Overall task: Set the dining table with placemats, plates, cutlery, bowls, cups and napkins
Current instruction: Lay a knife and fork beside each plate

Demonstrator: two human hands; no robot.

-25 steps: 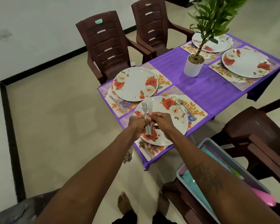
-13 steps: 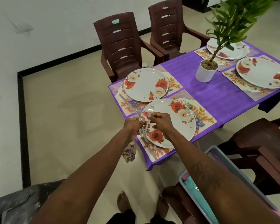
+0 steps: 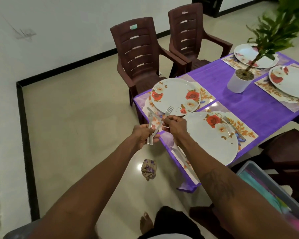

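Note:
My left hand (image 3: 143, 134) grips a small bunch of forks (image 3: 150, 125), tines up, just off the table's left end. My right hand (image 3: 174, 125) pinches one fork (image 3: 167, 113) and holds it tilted over the table's corner. Two floral plates sit on floral placemats at this end: the near plate (image 3: 212, 140) and the far plate (image 3: 175, 96). A fork (image 3: 233, 126) lies to the right of the near plate, a knife (image 3: 181, 156) lies on its left, partly under my right arm. Another knife (image 3: 151, 111) lies beside the far plate.
The purple tablecloth (image 3: 245, 104) holds a white potted plant (image 3: 239, 81) and two more plates (image 3: 293, 81) on mats at the far end. Brown plastic chairs (image 3: 136, 54) stand behind the table. A crumpled cloth (image 3: 148, 169) lies on the floor. A grey bin (image 3: 273, 185) sits on a chair at the right.
My hands have parted: the right hand drew one fork out of the bunch that the left hand keeps. The view shifted left, so the table now sits further right.

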